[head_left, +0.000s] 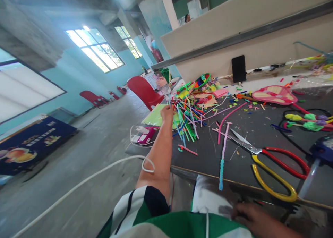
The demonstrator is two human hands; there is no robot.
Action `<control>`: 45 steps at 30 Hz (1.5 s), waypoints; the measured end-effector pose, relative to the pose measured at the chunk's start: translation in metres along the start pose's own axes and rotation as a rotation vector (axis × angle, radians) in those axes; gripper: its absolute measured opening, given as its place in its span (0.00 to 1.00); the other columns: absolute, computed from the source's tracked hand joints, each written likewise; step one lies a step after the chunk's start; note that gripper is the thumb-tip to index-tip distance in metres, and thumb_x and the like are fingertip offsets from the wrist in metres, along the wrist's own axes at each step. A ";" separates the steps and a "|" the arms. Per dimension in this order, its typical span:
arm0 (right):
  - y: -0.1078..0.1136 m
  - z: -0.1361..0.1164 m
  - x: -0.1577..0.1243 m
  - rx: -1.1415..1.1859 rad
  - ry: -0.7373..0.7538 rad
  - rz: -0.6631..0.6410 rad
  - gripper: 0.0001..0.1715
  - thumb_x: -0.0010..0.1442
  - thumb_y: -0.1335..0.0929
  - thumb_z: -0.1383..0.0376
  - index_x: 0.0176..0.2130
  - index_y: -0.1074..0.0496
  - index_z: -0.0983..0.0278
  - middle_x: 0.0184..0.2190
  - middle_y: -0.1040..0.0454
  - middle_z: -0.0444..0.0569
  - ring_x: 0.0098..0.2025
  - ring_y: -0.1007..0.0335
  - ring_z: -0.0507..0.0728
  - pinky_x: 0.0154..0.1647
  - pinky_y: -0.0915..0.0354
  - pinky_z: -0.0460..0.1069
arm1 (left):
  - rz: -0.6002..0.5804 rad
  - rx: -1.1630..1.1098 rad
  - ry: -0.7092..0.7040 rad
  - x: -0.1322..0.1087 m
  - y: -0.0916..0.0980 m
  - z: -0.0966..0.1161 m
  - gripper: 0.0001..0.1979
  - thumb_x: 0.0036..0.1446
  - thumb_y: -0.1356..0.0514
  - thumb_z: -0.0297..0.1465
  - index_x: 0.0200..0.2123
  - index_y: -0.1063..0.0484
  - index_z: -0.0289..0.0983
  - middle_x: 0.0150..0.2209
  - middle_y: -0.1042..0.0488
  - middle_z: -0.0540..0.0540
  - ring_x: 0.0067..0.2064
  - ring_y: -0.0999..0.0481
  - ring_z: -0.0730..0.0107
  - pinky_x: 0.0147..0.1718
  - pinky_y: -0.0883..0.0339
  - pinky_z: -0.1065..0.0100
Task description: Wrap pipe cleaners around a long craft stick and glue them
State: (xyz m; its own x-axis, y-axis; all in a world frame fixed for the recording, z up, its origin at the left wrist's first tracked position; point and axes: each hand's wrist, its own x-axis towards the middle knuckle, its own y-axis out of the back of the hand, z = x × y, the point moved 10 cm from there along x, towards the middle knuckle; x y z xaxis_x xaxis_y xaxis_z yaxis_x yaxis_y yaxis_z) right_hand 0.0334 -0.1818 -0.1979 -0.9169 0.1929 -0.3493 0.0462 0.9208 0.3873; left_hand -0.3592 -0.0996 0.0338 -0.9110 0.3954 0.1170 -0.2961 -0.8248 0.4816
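My left hand (167, 113) reaches out to the far left part of the table, at the edge of a heap of coloured pipe cleaners (188, 121). Its fingers are closed around a light blue pipe cleaner (169, 100) that sticks up from them. My right hand (246, 212) is low by my lap, below the table's front edge, dark and smeared; its fingers cannot be made out. Nearer to me lies a pink and light blue wrapped stick (223, 158), its blue end over the table edge. Large scissors (257, 151) with red and yellow handles lie partly open beside it.
A purple device (146, 135) with a white cable sits at the table's left corner. A black phone (238, 68) leans on the back wall. A pink heart-shaped piece (274, 94) and a glue gun (322, 149) are at right. A red chair (143, 90) stands beyond.
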 end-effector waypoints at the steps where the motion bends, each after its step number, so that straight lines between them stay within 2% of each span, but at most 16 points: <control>1: 0.002 -0.004 -0.002 0.003 -0.003 -0.007 0.16 0.57 0.39 0.63 0.37 0.23 0.63 0.36 0.22 0.52 0.40 0.27 0.59 0.43 0.35 0.50 | 0.032 -0.008 -0.055 -0.004 0.006 0.011 0.14 0.61 0.46 0.34 0.46 0.30 0.34 0.43 0.27 0.44 0.44 0.27 0.63 0.40 0.31 0.65; 3: 0.010 -0.018 -0.008 0.036 0.007 -0.012 0.15 0.57 0.38 0.63 0.37 0.24 0.63 0.37 0.22 0.51 0.41 0.28 0.59 0.44 0.35 0.50 | 0.085 -0.042 -0.195 -0.028 0.013 0.038 0.13 0.62 0.48 0.34 0.48 0.30 0.40 0.43 0.26 0.49 0.44 0.27 0.67 0.41 0.32 0.70; 5: 0.028 -0.038 -0.017 0.144 0.043 0.034 0.15 0.58 0.37 0.59 0.38 0.24 0.61 0.38 0.23 0.50 0.42 0.28 0.58 0.45 0.36 0.50 | 0.073 -0.059 -0.581 -0.085 0.011 0.086 0.13 0.61 0.46 0.34 0.47 0.29 0.40 0.44 0.26 0.48 0.43 0.26 0.67 0.40 0.31 0.69; 8: 0.064 -0.062 -0.035 0.493 0.117 0.185 0.22 0.60 0.38 0.52 0.47 0.28 0.62 0.36 0.25 0.51 0.36 0.29 0.56 0.39 0.33 0.50 | -0.318 0.057 -1.077 -0.210 -0.028 0.128 0.12 0.61 0.47 0.32 0.45 0.28 0.40 0.42 0.24 0.47 0.43 0.25 0.67 0.41 0.31 0.66; 10: 0.090 -0.068 -0.049 0.647 0.183 0.348 0.26 0.58 0.36 0.50 0.52 0.32 0.61 0.39 0.26 0.52 0.36 0.29 0.56 0.40 0.32 0.52 | -0.606 0.181 -1.372 -0.297 -0.050 0.127 0.14 0.62 0.50 0.29 0.48 0.30 0.40 0.43 0.23 0.47 0.44 0.25 0.68 0.44 0.33 0.66; 11: 0.100 -0.067 -0.056 0.681 0.207 0.425 0.27 0.57 0.34 0.51 0.52 0.33 0.60 0.40 0.27 0.52 0.37 0.29 0.56 0.41 0.32 0.52 | -0.661 0.247 -1.449 -0.324 -0.056 0.121 0.14 0.62 0.50 0.30 0.49 0.31 0.39 0.44 0.24 0.46 0.44 0.25 0.68 0.44 0.33 0.65; 14: 0.119 -0.059 -0.072 0.753 0.258 0.634 0.24 0.56 0.32 0.53 0.51 0.32 0.57 0.37 0.26 0.50 0.33 0.30 0.55 0.38 0.32 0.51 | -0.711 0.377 -1.512 -0.357 -0.069 0.105 0.16 0.63 0.52 0.32 0.52 0.34 0.36 0.46 0.25 0.44 0.44 0.26 0.66 0.41 0.33 0.65; 19: 0.127 -0.054 -0.079 0.879 0.336 0.785 0.25 0.58 0.33 0.55 0.54 0.38 0.54 0.35 0.27 0.46 0.27 0.33 0.52 0.32 0.33 0.49 | -0.777 0.448 -1.481 -0.356 -0.089 0.086 0.21 0.64 0.53 0.31 0.59 0.42 0.34 0.45 0.25 0.42 0.43 0.25 0.65 0.40 0.32 0.63; 23: 0.139 -0.053 -0.078 0.954 0.312 0.825 0.12 0.60 0.34 0.56 0.42 0.30 0.58 0.28 0.30 0.43 0.25 0.36 0.50 0.28 0.36 0.45 | -0.951 0.354 -1.417 -0.366 -0.097 0.075 0.23 0.63 0.53 0.27 0.61 0.46 0.37 0.48 0.25 0.44 0.48 0.26 0.68 0.44 0.32 0.67; 26: 0.153 -0.049 -0.079 1.020 0.306 0.827 0.11 0.58 0.33 0.56 0.36 0.28 0.61 0.23 0.33 0.42 0.24 0.37 0.49 0.27 0.37 0.44 | -1.005 0.230 -1.383 -0.362 -0.095 0.078 0.20 0.64 0.52 0.30 0.58 0.40 0.41 0.50 0.26 0.47 0.50 0.27 0.71 0.48 0.33 0.69; 28: 0.167 -0.043 -0.085 1.052 0.324 0.878 0.11 0.59 0.33 0.56 0.34 0.29 0.61 0.25 0.31 0.43 0.26 0.36 0.49 0.27 0.36 0.44 | -0.911 0.209 -1.300 -0.334 -0.097 0.085 0.18 0.64 0.52 0.33 0.55 0.36 0.42 0.52 0.27 0.46 0.53 0.29 0.71 0.52 0.36 0.69; 30: 0.180 -0.035 -0.093 1.076 0.344 0.944 0.10 0.60 0.34 0.57 0.32 0.30 0.61 0.30 0.29 0.44 0.27 0.34 0.50 0.28 0.34 0.45 | -0.677 0.353 -1.083 -0.276 -0.103 0.085 0.18 0.65 0.54 0.34 0.53 0.33 0.39 0.52 0.27 0.44 0.54 0.30 0.69 0.54 0.39 0.67; 32: 0.189 -0.026 -0.098 1.121 0.361 0.979 0.08 0.59 0.34 0.58 0.32 0.30 0.60 0.31 0.28 0.44 0.27 0.33 0.50 0.28 0.33 0.46 | -0.535 0.611 -0.815 -0.218 -0.113 0.066 0.17 0.63 0.51 0.35 0.51 0.31 0.40 0.51 0.27 0.42 0.54 0.30 0.64 0.54 0.39 0.63; 35: 0.193 -0.014 -0.100 1.198 0.383 0.992 0.06 0.57 0.32 0.60 0.32 0.30 0.60 0.29 0.27 0.44 0.27 0.31 0.50 0.27 0.31 0.45 | -0.480 0.720 -0.601 -0.164 -0.128 0.042 0.16 0.57 0.43 0.33 0.48 0.29 0.35 0.47 0.26 0.34 0.51 0.28 0.53 0.49 0.36 0.56; 40: 0.179 -0.008 -0.090 1.204 0.336 0.918 0.07 0.55 0.30 0.60 0.32 0.30 0.61 0.27 0.26 0.45 0.28 0.28 0.52 0.28 0.30 0.46 | -0.524 0.653 -0.508 -0.138 -0.154 0.017 0.21 0.50 0.40 0.25 0.49 0.29 0.38 0.49 0.26 0.39 0.53 0.29 0.58 0.50 0.37 0.63; 45: 0.158 -0.023 -0.077 1.177 0.292 0.801 0.08 0.55 0.30 0.59 0.33 0.31 0.60 0.26 0.27 0.45 0.24 0.29 0.53 0.25 0.31 0.47 | -0.510 0.410 -0.491 -0.137 -0.158 0.028 0.21 0.48 0.41 0.21 0.47 0.26 0.35 0.50 0.26 0.36 0.54 0.30 0.56 0.51 0.39 0.61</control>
State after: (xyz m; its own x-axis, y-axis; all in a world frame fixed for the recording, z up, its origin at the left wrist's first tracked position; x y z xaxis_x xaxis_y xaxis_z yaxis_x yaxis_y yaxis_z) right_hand 0.1018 -0.0587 -0.0897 -0.5296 0.8364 -0.1415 0.7347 0.3689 -0.5694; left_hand -0.1795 -0.0118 -0.0340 -0.4347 0.8927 0.1189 -0.4249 -0.3197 0.8469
